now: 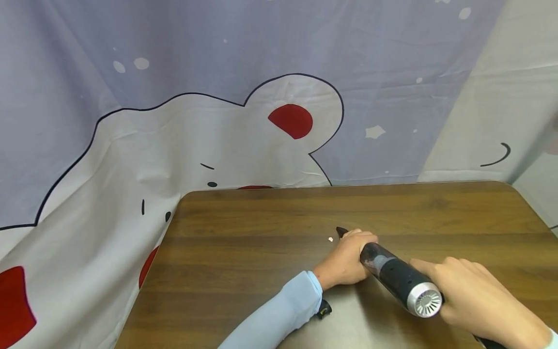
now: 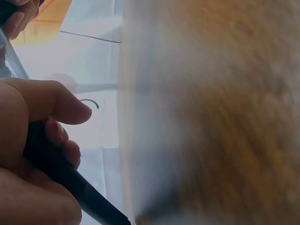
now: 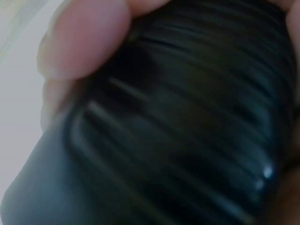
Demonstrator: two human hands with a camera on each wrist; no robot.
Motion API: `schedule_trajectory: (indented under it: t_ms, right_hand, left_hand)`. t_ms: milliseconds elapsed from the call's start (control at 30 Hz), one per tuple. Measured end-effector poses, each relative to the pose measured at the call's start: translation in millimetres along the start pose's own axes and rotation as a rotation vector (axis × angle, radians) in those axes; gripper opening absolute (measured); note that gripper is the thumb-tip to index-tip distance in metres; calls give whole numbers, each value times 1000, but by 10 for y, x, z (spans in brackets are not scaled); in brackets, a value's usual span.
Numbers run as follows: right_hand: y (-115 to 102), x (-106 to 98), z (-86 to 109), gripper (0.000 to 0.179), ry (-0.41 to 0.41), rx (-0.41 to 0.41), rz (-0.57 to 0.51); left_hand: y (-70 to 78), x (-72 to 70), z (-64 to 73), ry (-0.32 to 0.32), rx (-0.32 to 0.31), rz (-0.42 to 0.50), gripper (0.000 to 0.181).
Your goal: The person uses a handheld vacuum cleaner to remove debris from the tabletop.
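A black handheld vacuum cleaner (image 1: 394,274) slants over the table, its silver vented end towards me and its dark nozzle tip (image 1: 341,231) pointing away. Around its front part my left hand (image 1: 350,257) curls. In the left wrist view the fingers wrap the black nozzle (image 2: 89,194), whose tip is close to the wooden surface. At the rear my right hand (image 1: 475,295) grips the vacuum. The right wrist view has its ribbed black surface (image 3: 187,108) up close, with fingertips (image 3: 89,40) on it. A small white scrap (image 1: 330,239) lies just left of the nozzle tip.
The wooden table (image 1: 244,261) has rounded far corners. Behind it hangs a printed curtain (image 1: 183,140) with cartoon shapes, reaching down along the left side. A small black piece (image 1: 324,309) shows beside the left sleeve (image 1: 279,310).
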State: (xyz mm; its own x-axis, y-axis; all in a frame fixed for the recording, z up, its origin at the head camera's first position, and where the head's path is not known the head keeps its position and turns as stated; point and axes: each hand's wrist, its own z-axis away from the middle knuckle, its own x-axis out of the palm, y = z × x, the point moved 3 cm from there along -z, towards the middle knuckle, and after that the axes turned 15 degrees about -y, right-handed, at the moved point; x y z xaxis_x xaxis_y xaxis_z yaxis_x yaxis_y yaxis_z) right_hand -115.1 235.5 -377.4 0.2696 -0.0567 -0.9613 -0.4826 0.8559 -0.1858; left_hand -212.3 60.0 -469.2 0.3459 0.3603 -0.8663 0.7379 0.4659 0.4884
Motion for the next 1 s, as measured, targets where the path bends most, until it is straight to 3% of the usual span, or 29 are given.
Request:
schedule_trajectory:
  t_ms: [167,400,533,633,1000]
  right_hand:
    - [0,-7,71,44,-36,27,-6]
    - [2,-9,148,47,-3,3,19]
    - [37,20,164,50,-33,8,33]
    - [60,38,172,49,-73,13,21]
    - [71,29,199,46,-96,-35,-23]
  left_hand:
    - [58,38,-35,11,31,-2,26]
    - [129,62,-46,23,45,4,25]
    - [165,67,-37,29,54,11,26]
    - [192,68,-27,29,52,15,27]
    - [259,67,19,29,20,16,29]
